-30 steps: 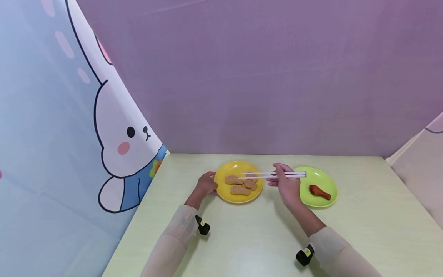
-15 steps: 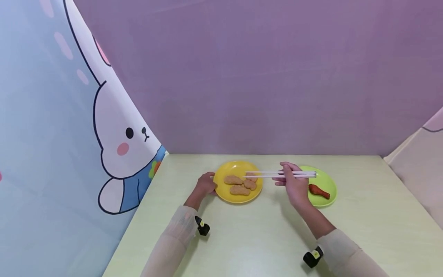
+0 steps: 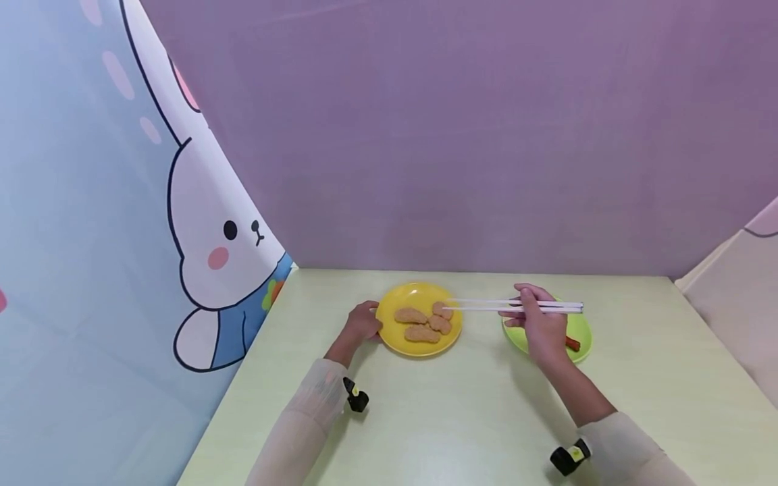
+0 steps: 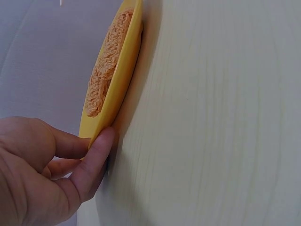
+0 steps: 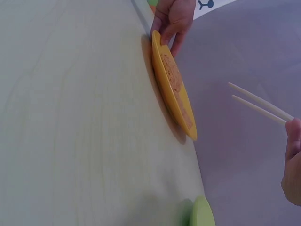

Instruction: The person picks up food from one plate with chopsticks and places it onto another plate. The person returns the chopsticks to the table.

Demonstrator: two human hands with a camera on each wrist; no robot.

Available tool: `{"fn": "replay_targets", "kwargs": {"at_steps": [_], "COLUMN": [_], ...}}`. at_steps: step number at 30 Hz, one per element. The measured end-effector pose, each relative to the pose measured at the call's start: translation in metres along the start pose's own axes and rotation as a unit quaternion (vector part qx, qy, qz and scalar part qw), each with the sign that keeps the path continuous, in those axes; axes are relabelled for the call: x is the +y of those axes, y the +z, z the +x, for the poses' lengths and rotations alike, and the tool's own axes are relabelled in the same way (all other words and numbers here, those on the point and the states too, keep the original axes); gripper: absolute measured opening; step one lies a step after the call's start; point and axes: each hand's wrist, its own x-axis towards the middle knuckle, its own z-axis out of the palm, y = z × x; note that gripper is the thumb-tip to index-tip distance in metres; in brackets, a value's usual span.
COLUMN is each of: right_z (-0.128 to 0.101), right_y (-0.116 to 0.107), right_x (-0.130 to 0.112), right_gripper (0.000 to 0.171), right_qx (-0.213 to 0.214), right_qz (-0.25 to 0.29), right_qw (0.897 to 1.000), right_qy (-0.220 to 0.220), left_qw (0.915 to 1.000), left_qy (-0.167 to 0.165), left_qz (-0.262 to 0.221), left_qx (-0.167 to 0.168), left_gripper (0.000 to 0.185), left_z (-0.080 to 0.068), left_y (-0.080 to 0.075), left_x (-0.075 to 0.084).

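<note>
A yellow plate (image 3: 413, 295) with three breaded nuggets (image 3: 423, 322) sits mid-table. My left hand (image 3: 361, 324) pinches its left rim, thumb under the edge; the left wrist view shows the hand (image 4: 51, 165) on the plate (image 4: 113, 89). My right hand (image 3: 539, 325) holds a pair of white chopsticks (image 3: 486, 306) level, their tips over the plate's right edge with nothing between them. In the right wrist view the chopsticks (image 5: 258, 104) hang above the yellow plate (image 5: 171, 89). The right hand hovers over a green plate (image 3: 516, 337) and hides most of a red drumstick (image 3: 573, 343).
The pale green table (image 3: 462, 418) is bounded by a purple back wall (image 3: 462, 135), a rabbit-print curtain (image 3: 121, 223) on the left and a beige panel (image 3: 735, 297) on the right. Small black wrist cameras (image 3: 356, 398) sit near both sleeves.
My right hand has drawn the chopsticks rightward, away from the nuggets, and now covers most of the drumstick on the green plate. The left hand stays on the yellow plate's rim.
</note>
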Motion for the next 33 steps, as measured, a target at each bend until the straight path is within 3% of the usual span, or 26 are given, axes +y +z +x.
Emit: {"fn": "replay_targets", "kwargs": {"at_steps": [10, 33], "right_z": [0.004, 0.004], "right_y": [-0.026, -0.076], "right_x": [-0.005, -0.019], "right_gripper": [0.016, 0.022], "right_qx": [0.022, 0.044], "right_qz": [0.038, 0.02], "right_qw": [0.999, 0.998], "right_qy": [-0.009, 0.041], "left_qw": [0.9999, 0.9997], "left_qy": [-0.003, -0.018], "left_qz": [0.013, -0.017], "left_qx": [0.003, 0.007], "left_gripper": [0.063, 0.064], "left_z": [0.002, 0.008], "left_y": [0.002, 0.004], "left_x": [0.0, -0.003]}}
